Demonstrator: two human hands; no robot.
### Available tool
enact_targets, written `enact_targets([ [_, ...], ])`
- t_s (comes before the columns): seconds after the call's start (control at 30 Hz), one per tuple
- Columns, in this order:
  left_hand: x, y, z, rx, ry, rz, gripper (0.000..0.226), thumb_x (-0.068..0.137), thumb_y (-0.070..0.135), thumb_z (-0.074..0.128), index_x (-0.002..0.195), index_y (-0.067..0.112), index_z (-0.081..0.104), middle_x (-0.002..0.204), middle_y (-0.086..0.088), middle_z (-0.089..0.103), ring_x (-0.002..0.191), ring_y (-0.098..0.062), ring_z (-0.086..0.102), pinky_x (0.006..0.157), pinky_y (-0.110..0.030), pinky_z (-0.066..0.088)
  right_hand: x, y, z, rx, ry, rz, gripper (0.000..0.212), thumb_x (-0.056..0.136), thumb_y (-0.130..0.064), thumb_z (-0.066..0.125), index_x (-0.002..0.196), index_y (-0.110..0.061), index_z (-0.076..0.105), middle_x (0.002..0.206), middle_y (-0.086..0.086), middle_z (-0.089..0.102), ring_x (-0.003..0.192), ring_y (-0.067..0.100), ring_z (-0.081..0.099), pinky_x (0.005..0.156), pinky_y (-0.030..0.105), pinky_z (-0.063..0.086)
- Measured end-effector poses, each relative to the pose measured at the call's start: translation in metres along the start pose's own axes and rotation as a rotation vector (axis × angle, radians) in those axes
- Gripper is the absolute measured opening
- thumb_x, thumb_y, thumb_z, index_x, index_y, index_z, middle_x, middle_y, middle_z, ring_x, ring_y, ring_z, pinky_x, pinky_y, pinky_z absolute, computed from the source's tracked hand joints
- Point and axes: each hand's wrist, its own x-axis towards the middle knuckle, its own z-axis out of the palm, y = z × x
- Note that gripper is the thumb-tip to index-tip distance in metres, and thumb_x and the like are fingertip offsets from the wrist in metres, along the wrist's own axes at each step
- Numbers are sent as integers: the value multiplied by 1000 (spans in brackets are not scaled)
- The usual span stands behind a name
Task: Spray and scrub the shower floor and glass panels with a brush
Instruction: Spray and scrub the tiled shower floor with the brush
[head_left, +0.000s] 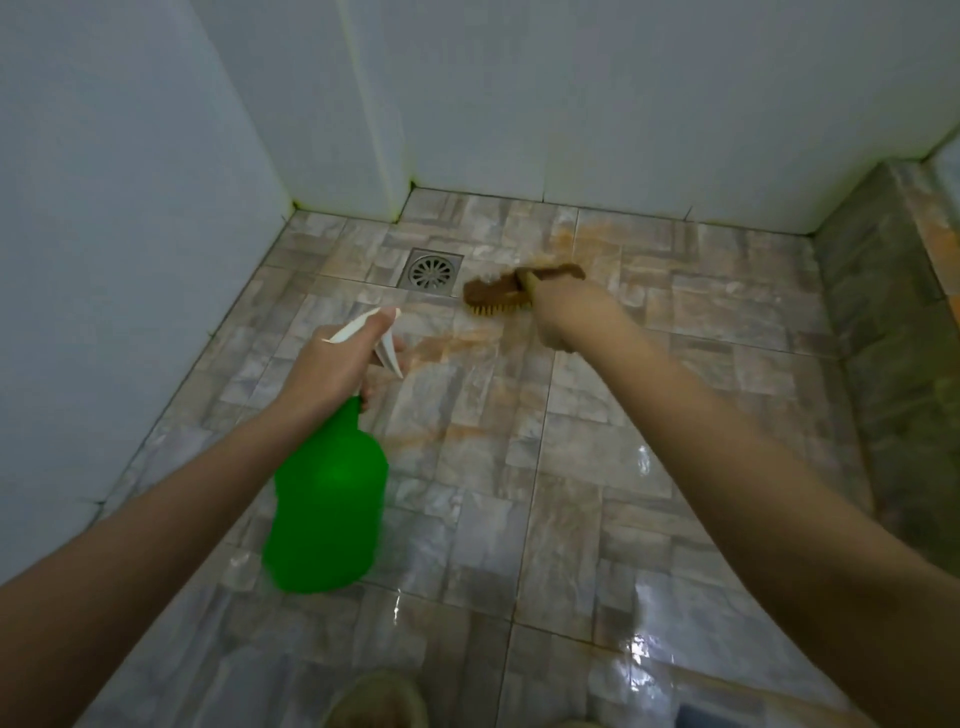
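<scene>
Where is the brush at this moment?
In the head view the brush is bristles-down on the tiled floor, just right of the square drain, its handle gripped by the right hand.

**Brush meets stained shower floor**

A person's right hand (563, 322) grips a brown scrubbing brush (498, 293), bristles down on the tiled shower floor (571, 467) just beside the square metal drain (430, 271). The left hand (332, 364) holds a green spray bottle (327, 499) by its white trigger head, above wet, glossy tiles. Orange-brown staining (457, 343) streaks the floor between the hands. White walls (571, 104) enclose the corner.
</scene>
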Motion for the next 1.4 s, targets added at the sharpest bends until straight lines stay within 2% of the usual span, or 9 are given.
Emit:
enact_targets([
  [0.13,-11,-2,-21,-31,42,0,47,87,61,56,90,17,75,91,-5,79,88,-55,65,44,-26,43,-40,-29,28,-7,-124,-94,68,95,-4,40,155,-19,11,150,16,34,123,37,49,97,48,44],
  [0.3,-21,-13,-31,-31,50,-39,45,98,51,54,91,12,76,91,-8,79,72,-37,59,40,-22,41,-5,-34,23,57,-25,-131,88,89,6,43,154,-26,-7,124,21,56,73,27,54,70,40,47],
  [0.4,-20,-15,-38,-61,46,-42,45,91,57,57,92,17,76,93,-7,79,77,-53,64,46,-25,42,-43,-39,16,-68,-167,-152,84,88,2,49,155,-17,2,135,20,48,96,31,56,77,39,47],
  [0.57,-16,-18,-44,-88,69,-62,47,95,57,55,92,15,77,90,-3,80,99,-58,62,45,-24,42,-28,-59,25,-65,-148,-255,99,85,8,48,152,-32,-12,124,21,54,64,20,50,62,36,47],
  [0.8,-18,-23,-70,-94,118,11,38,99,51,52,94,20,75,96,-6,79,51,-35,54,43,-26,43,-55,-98,24,-145,-224,-279,88,87,3,53,155,-15,-1,140,15,45,84,26,55,55,33,41],
  [0.93,-14,-35,-87,-82,109,9,49,86,65,56,91,21,77,91,-1,79,76,-51,66,47,-28,45,-2,-120,26,-43,-43,-315,95,88,9,44,152,-30,-14,111,18,62,60,19,50,49,33,38],
  [1.13,-2,-46,-118,-99,140,33,40,87,59,54,88,25,76,85,-3,79,92,-56,66,49,-27,44,-19,-134,2,-175,-231,-298,98,87,7,52,153,-31,-11,121,19,55,52,15,48,37,24,40],
  [1.3,19,-54,-139,-101,163,3,55,79,66,58,95,17,78,84,-3,79,88,-50,69,49,-30,46,47,-158,7,-114,-15,-331,104,84,11,48,151,-36,-16,97,19,59,51,21,54,37,30,40],
  [1.4,33,-59,-151,-88,187,7,49,88,61,59,82,16,79,84,-5,79,72,-44,68,50,-32,48,55,-184,-17,-265,-149,-256,80,87,4,50,154,-16,11,101,19,62,51,21,56,37,28,43],
])
